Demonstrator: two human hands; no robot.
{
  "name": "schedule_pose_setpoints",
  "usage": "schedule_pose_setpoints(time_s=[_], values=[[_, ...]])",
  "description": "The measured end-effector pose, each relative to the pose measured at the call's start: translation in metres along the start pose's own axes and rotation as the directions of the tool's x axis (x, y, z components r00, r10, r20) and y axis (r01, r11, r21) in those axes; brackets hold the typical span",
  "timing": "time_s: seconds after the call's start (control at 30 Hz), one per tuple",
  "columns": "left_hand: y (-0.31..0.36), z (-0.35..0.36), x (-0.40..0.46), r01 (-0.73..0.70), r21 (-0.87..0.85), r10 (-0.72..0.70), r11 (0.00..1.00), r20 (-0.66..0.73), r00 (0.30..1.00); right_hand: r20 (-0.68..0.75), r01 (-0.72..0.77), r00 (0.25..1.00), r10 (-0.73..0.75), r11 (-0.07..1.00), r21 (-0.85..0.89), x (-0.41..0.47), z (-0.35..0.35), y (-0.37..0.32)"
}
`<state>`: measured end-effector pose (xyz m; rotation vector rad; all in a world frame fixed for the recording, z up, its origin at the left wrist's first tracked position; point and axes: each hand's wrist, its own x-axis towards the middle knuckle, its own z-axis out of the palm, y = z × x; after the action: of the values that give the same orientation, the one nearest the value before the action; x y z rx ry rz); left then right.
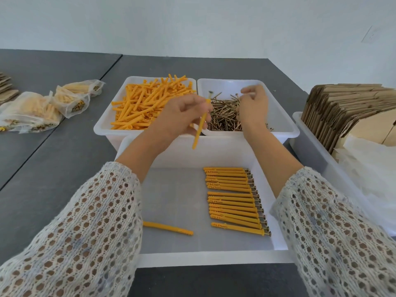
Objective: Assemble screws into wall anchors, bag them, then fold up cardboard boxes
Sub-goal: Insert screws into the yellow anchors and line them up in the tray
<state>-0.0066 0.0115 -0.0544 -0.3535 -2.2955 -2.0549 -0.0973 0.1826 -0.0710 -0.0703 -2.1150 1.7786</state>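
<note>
My left hand (180, 117) grips an orange wall anchor (199, 129) that points down, with a screw sticking out of its top end. My right hand (255, 108) hovers over the pile of brass screws (225, 117) in the right white bin, fingers curled and blurred; whether it pinches a screw is unclear. The left white bin holds loose orange anchors (147, 106). In the front white tray (203, 257) a row of several assembled anchors (233, 200) lies on the right. One single anchor (169, 228) lies apart on the left.
Filled clear bags (32, 113) lie on the grey table at the left. A white bin (308, 146) at the right holds flat cardboard boxes (342, 108) and crumpled clear plastic bags (370, 161). A white wall stands behind the table.
</note>
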Motion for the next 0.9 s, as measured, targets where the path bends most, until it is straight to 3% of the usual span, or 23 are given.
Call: schedule_pose_setpoints(time_s=[0.07,0.17,0.23,0.33,0.53,0.67,0.8,0.9], values=[[0.005,0.008,-0.006,0.131,-0.002,-0.125,0.991,0.288,0.95,0.055,-0.265,0.964,0.26,0.96,0.095,0.008,-0.005,0.003],[0.007,0.027,-0.016,0.219,0.157,-0.269,0.963,0.603,0.751,0.104,-0.343,0.938,0.33,0.924,0.168,0.012,-0.009,0.004],[0.006,0.043,-0.024,0.191,0.31,-0.359,0.931,0.694,0.624,0.111,-0.33,0.942,0.316,0.932,0.152,0.012,-0.009,0.004],[0.0,0.067,-0.034,0.101,0.467,-0.444,0.878,0.719,0.535,0.106,-0.298,0.952,0.286,0.948,0.116,0.012,-0.007,0.005],[-0.018,0.104,-0.056,-0.19,0.579,-0.407,0.793,0.735,0.543,0.114,-0.264,0.96,0.255,0.962,0.07,0.01,-0.007,0.006],[-0.021,0.112,-0.065,-0.375,0.65,-0.356,0.661,0.712,0.605,0.121,-0.256,0.961,0.25,0.966,0.039,0.011,-0.006,0.007],[-0.021,0.12,-0.072,-0.578,0.671,-0.208,0.464,0.717,0.666,0.125,-0.256,0.959,0.253,0.967,0.008,0.011,-0.005,0.007],[-0.023,0.126,-0.073,-0.634,0.666,-0.138,0.394,0.724,0.676,0.125,-0.253,0.96,0.252,0.967,-0.004,0.01,-0.004,0.007]])
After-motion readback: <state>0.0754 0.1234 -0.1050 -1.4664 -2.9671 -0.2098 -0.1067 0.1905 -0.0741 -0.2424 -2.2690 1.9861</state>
